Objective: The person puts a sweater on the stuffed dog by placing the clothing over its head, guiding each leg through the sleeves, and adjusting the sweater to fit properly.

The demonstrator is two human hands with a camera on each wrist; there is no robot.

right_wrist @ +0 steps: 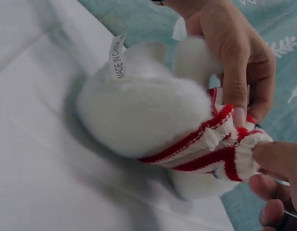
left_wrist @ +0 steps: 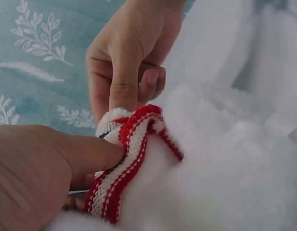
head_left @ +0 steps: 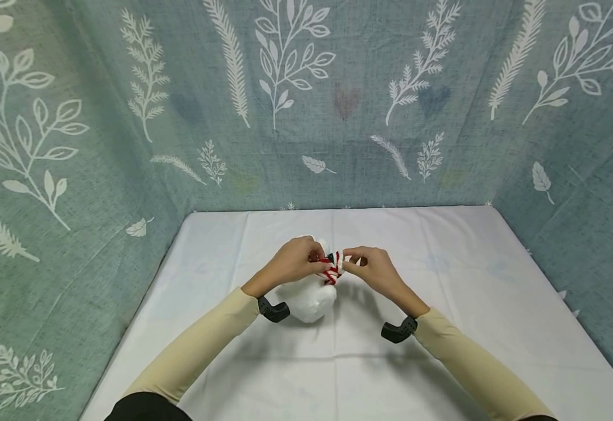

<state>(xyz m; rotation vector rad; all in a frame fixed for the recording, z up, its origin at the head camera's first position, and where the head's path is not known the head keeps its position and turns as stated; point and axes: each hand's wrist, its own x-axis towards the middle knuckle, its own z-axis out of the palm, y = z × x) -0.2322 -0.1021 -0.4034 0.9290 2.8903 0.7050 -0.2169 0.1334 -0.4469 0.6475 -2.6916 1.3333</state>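
Note:
A fluffy white plush toy (head_left: 308,301) lies on the white-covered table, its "MADE IN CHINA" label (right_wrist: 117,57) sticking up in the right wrist view. Around part of it sits a small knitted garment (head_left: 332,273) with red and white stripes and a dark patch. My left hand (head_left: 298,258) pinches the knit between thumb and fingers, close against the plush. From the other side, my right hand (head_left: 374,269) pinches the ribbed white end of the garment (right_wrist: 244,156). In the left wrist view, the red-edged knit band (left_wrist: 124,163) runs along the white fur.
A white cloth (head_left: 416,368) with fold creases covers the table. Green-blue fabric with white leaf prints (head_left: 338,164) hangs behind and along both sides. Each wrist carries a black camera mount, such as the right one (head_left: 399,330).

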